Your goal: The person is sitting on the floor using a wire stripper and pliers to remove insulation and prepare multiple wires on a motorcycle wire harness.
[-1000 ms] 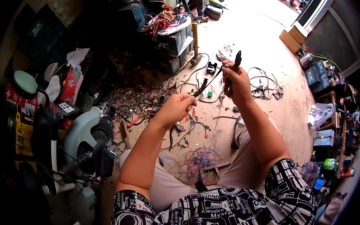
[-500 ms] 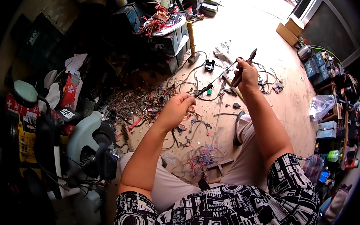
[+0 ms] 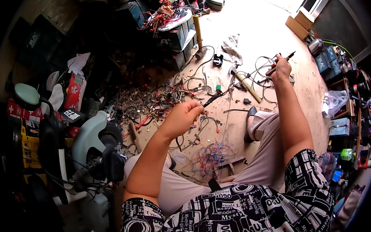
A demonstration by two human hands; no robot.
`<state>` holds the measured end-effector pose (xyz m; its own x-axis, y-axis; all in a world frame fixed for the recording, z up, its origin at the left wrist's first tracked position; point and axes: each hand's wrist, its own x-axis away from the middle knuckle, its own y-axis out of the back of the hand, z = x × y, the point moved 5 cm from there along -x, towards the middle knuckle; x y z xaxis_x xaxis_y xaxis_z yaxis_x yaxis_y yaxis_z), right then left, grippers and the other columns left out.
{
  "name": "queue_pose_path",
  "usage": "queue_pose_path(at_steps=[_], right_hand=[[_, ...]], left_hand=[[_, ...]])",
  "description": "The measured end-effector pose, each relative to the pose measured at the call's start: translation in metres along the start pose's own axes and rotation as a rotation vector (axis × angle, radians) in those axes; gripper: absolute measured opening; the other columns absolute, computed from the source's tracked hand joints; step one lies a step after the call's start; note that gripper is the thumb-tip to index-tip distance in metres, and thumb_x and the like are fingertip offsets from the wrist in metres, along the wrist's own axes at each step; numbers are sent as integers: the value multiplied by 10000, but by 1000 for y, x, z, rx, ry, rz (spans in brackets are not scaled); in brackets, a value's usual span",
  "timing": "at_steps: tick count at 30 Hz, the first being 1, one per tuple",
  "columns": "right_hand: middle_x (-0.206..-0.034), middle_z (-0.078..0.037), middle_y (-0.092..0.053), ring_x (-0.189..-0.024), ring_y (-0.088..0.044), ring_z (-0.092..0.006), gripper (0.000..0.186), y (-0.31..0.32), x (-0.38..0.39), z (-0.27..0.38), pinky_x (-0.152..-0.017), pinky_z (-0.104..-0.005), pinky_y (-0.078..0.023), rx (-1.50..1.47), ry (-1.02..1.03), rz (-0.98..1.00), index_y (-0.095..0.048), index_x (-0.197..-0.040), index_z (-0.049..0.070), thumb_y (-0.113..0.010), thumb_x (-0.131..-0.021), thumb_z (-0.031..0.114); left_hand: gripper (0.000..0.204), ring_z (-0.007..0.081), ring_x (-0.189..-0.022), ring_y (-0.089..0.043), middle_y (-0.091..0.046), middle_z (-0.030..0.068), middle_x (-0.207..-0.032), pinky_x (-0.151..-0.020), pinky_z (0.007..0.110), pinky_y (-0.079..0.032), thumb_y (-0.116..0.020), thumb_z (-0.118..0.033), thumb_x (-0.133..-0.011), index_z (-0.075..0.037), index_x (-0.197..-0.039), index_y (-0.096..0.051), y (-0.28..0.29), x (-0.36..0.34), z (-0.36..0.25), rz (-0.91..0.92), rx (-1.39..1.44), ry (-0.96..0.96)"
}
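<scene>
Since a moment ago the right hand (image 3: 281, 69) has swung out toward the upper right of the frame, away from the left hand (image 3: 184, 116) — the two now sit well apart, so the wire (image 3: 212, 100) looks freed from the tool. The right arm is stretched nearly straight, fist closed round a dark-handled cutter (image 3: 280, 64). The left arm is bent, fingers pinching the black wire's end at centre frame, above the wire scraps (image 3: 151, 102) on the floor (image 3: 265, 32).
</scene>
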<state>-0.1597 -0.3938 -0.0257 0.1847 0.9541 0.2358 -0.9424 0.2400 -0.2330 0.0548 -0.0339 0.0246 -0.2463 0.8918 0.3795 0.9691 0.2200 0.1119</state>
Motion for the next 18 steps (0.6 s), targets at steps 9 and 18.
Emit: queue_pose_path(at_steps=[9,18], right_hand=[[-551,18,-452,-445,-423,-146,226,165,-124,37,-438,-310,-444,239,-167,-195,-516,-691,151,-667,-816,262],[-716,-2,-572,-541,-397,-67,204,9,-3,10,-455,-230,-303,674,16,620,-648,-799,48,-730,-744,226]], left_hand=[[121,17,-478,-381,-542,-25,-707,-430,165,-266,-526,-139,-935,-37,-926,-591,94,49,34,-404,214,34],[139,46,-534,-513,-593,10,-770,-424,177,-344,-574,-131,-912,-33,-1009,-590,71,15,18,-377,248,17]])
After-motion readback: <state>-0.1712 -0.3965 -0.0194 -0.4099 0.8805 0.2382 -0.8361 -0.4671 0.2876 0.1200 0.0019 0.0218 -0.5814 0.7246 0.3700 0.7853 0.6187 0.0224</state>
